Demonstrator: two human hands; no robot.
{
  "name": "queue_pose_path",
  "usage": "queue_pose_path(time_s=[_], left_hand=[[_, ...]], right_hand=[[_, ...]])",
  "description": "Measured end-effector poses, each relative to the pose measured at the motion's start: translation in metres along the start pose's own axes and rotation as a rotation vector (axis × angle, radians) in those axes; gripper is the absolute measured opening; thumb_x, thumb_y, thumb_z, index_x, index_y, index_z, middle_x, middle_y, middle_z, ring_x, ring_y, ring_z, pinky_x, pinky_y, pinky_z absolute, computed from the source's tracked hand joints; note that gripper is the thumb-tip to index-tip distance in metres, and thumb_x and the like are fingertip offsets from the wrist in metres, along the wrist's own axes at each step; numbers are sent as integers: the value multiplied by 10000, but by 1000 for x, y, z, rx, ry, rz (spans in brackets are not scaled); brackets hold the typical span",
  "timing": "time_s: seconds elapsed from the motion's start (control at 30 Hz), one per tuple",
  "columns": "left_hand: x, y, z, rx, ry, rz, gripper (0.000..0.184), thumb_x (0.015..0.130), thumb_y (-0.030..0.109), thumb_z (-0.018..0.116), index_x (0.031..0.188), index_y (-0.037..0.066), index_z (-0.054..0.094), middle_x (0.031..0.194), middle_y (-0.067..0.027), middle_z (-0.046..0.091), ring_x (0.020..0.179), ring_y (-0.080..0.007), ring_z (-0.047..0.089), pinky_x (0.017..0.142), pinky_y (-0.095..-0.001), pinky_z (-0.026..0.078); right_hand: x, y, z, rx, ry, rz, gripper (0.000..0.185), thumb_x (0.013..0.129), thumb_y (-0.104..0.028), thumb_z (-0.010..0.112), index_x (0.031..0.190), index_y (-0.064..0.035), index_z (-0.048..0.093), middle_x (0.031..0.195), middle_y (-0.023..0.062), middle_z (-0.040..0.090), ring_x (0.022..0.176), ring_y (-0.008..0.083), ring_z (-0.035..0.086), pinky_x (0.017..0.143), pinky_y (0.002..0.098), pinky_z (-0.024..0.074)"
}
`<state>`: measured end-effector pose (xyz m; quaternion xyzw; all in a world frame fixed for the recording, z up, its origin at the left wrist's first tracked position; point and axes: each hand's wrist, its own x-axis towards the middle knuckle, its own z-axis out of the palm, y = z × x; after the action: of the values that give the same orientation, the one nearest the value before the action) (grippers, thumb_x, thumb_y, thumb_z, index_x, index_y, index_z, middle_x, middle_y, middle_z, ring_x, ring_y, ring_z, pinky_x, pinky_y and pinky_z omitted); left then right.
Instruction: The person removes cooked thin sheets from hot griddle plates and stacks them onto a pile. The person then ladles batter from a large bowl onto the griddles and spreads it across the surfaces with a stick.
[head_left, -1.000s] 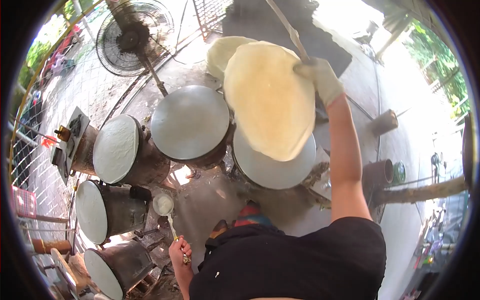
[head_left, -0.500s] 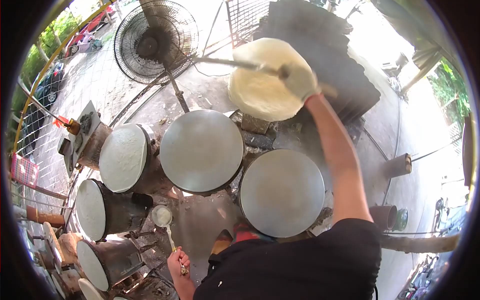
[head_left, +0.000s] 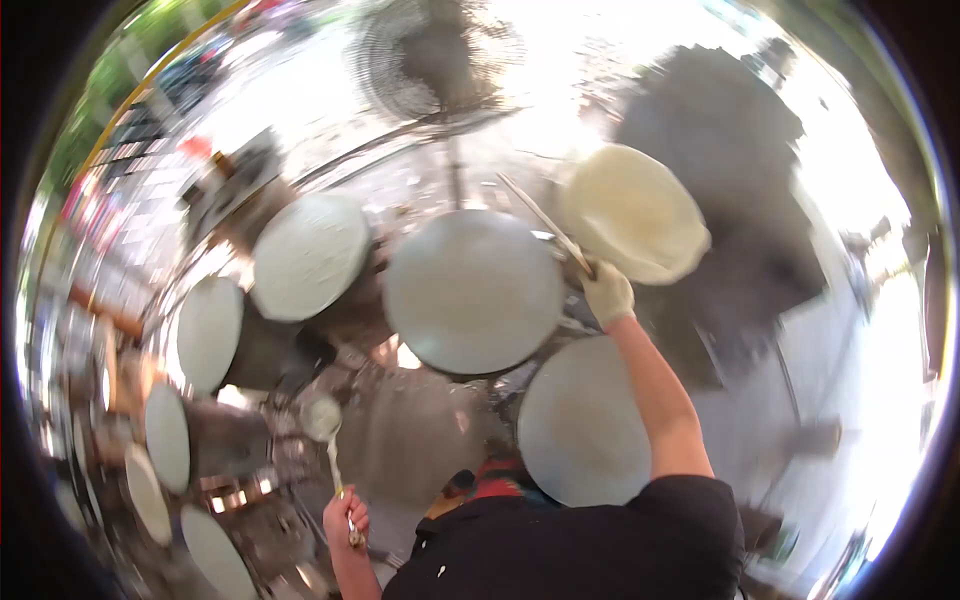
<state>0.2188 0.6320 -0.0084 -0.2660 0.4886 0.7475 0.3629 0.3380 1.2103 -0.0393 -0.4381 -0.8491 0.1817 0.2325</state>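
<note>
My left hand (head_left: 347,515) is closed round the handle of a ladle (head_left: 321,418), whose bowl holds pale residue or batter. My right hand (head_left: 607,292), in a pale glove, grips a long thin wooden stick (head_left: 540,218) pointing up and left. Just beyond that hand lies a large round pale flatbread (head_left: 635,215); whether it is one sheet or a stack I cannot tell. A bare round griddle (head_left: 475,290) is left of my right hand. Beneath my right forearm is another bare griddle (head_left: 580,425).
A griddle covered with pale batter (head_left: 312,258) stands at the left, with further pale-topped griddles (head_left: 210,335) curving down towards me. A standing fan (head_left: 438,55) is at the back. Dark sheets (head_left: 720,160) are piled at the right. Motion blurs the scene.
My right hand has come down and nearer, away from the top of the flatbread, still with the stick. The view has turned, shifting the surroundings. The left hand keeps the ladle.
</note>
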Motion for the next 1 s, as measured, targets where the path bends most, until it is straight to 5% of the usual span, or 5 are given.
queue_pose_path(time_s=[0.17,0.37,0.67,0.87,1.0], left_hand=[[-63,-1,-52,-263,-111,195,172,976,137,443,1068,13,518,627,0,387,430,-66,352,340,-209,291],[-164,-46,-201,-597,120,518,197,973,195,443,1047,28,519,682,-13,457,465,-80,400,375,-213,334],[-282,-202,-544,-784,799,393,80,890,134,514,906,58,532,617,-6,423,448,-101,395,403,-264,342],[-312,-258,-724,-16,1205,-54,209,843,125,532,956,-51,522,773,-238,625,626,-379,630,576,-471,510],[-286,-274,-778,178,1270,76,242,840,119,529,982,-76,513,815,-263,616,676,-417,611,623,-476,488]], right_hand=[[-119,-152,89,259,-595,-301,529,778,-218,650,1282,-103,540,1102,191,637,1024,321,619,853,375,483],[-355,-297,197,628,-1612,-157,481,846,-61,581,1322,-84,511,834,-5,610,524,57,484,450,215,362],[-763,-535,171,45,-2060,-585,339,928,-164,520,1258,-99,566,804,48,640,636,138,609,546,276,482],[-1047,-621,258,-371,-1440,-1954,308,886,-227,527,1125,-58,623,752,95,631,632,164,603,609,298,483],[-1095,-682,239,-960,-2033,-1369,262,852,-224,564,1044,-63,641,675,87,613,487,158,548,444,313,425]])
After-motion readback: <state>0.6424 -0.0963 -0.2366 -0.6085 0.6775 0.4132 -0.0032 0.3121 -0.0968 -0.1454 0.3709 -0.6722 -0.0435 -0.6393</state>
